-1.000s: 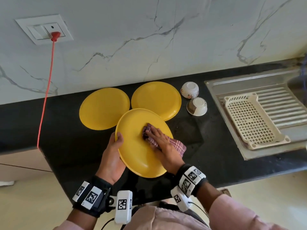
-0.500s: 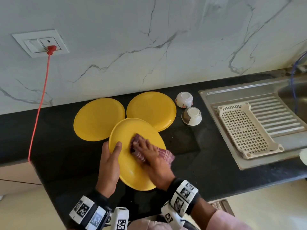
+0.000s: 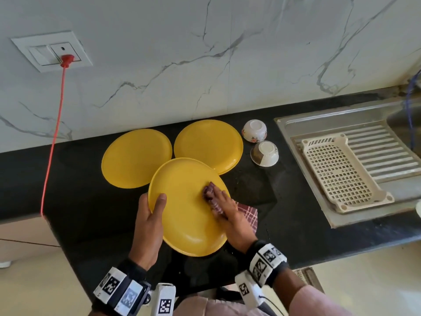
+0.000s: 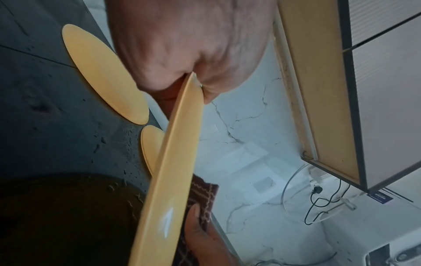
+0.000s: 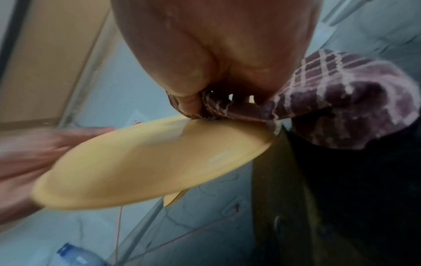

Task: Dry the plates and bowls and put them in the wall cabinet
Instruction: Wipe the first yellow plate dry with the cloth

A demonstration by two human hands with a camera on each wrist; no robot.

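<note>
My left hand (image 3: 153, 208) grips the left rim of a yellow plate (image 3: 186, 215), thumb on its face, and holds it tilted above the black counter (image 3: 75, 201). My right hand (image 3: 224, 207) presses a maroon checked cloth (image 3: 247, 212) against the plate's right side, with the cloth bunched under the fingers. The left wrist view shows the held plate (image 4: 175, 167) edge-on and the cloth (image 4: 205, 194) behind it. In the right wrist view the cloth (image 5: 341, 100) lies on the plate (image 5: 148, 162). Two more yellow plates (image 3: 136, 156) (image 3: 208, 144) lie flat behind. Two small bowls (image 3: 254, 130) (image 3: 265, 153) stand upside down beside them.
A steel sink drainboard (image 3: 387, 142) at the right carries a beige plastic rack (image 3: 337, 174). A red cord (image 3: 53, 137) hangs from the wall socket (image 3: 51, 51) to the counter's left edge. Water drops lie on the counter. A cabinet underside (image 4: 318, 81) shows overhead.
My right hand with the cloth has slid from the plate's middle towards its right side. The left hand keeps its grip on the rim. The head view has tilted.
</note>
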